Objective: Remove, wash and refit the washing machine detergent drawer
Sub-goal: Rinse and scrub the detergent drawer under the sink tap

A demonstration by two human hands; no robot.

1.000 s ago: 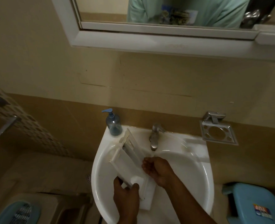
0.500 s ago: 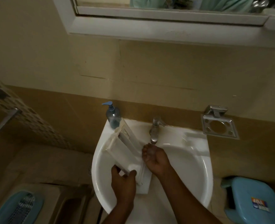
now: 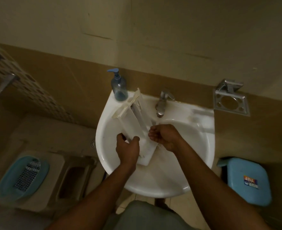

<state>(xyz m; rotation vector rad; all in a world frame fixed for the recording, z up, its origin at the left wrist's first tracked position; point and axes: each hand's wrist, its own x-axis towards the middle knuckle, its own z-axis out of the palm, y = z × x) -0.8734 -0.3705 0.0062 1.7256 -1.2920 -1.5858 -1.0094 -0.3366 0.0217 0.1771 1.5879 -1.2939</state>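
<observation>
Reaching forward over the white sink (image 3: pixel 201 156), both of your bare forearms come in from the bottom of the view. Your left hand (image 3: pixel 127 149) is clamped on the near part of the detergent drawer (image 3: pixel 133 123), thumb on one edge and fingers wrapped round the other, holding it inside the basin. The drawer is a long white tray lying on a slant: its near end sits low in the bowl just below your left hand, and its far end, with a cream-coloured front piece, rises up and left to the sink's back rim. Your right hand (image 3: pixel 163 136) is just right of the drawer, touching or almost touching its right edge, with the fingers curled inward in a loose cup; it grips nothing that can be seen. That hand sits directly below the spout of the metal tap (image 3: pixel 161 104). Just beside the drawer's far end, a blue pump soap bottle (image 3: pixel 118 88) stands upright on the sink's back left corner. Farther right, a metal holder (image 3: pixel 230 101) is fixed to the wall.
</observation>
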